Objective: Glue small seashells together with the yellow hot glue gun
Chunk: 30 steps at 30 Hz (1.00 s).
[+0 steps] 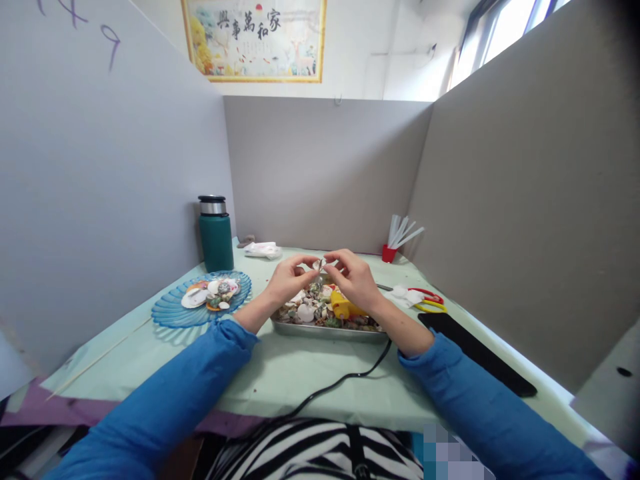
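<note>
My left hand (291, 280) and my right hand (354, 277) meet above a metal tray (320, 331). Small whitish shells (317, 265) are pinched between the fingertips of both hands; a dark edge shows where they come together. I cannot tell exactly where one piece ends and the other begins. Below, the tray holds many loose shells (306, 312) and a yellow glue gun (341, 305), partly hidden by my right hand and forearm. A black cord (334, 385) runs from the tray's right side toward the table's front edge.
Left stands a blue scalloped plate (167, 313) bearing a cluster of shells (213, 293), with a green bottle (216, 233) behind. Rightward are red-and-yellow scissors (431, 303), a black mat (475, 353), and a red cup (389, 253) of translucent sticks (399, 232). Grey partitions (327, 173) enclose the table.
</note>
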Each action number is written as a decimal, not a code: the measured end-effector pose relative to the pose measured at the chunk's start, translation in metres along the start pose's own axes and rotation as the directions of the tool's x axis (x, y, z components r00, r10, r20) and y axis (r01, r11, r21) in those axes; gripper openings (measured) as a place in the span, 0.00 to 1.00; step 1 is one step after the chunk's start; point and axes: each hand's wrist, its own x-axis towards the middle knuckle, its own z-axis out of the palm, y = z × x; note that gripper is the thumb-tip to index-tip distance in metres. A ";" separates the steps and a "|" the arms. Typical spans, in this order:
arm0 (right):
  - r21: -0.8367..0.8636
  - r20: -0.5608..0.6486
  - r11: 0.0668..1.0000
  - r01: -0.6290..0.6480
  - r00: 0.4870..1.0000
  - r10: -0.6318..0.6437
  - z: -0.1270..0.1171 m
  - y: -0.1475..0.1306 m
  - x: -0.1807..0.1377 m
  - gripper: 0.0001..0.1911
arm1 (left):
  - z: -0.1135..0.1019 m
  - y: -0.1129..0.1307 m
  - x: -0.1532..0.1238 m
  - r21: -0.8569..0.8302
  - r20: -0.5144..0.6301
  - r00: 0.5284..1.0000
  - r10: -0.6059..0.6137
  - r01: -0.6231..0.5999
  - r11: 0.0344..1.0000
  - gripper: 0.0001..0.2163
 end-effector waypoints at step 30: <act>-0.029 0.069 0.999 0.016 0.997 -0.014 0.001 0.004 -0.002 0.09 | 0.000 0.006 -0.001 0.066 0.035 0.999 0.030 -0.032 0.997 0.18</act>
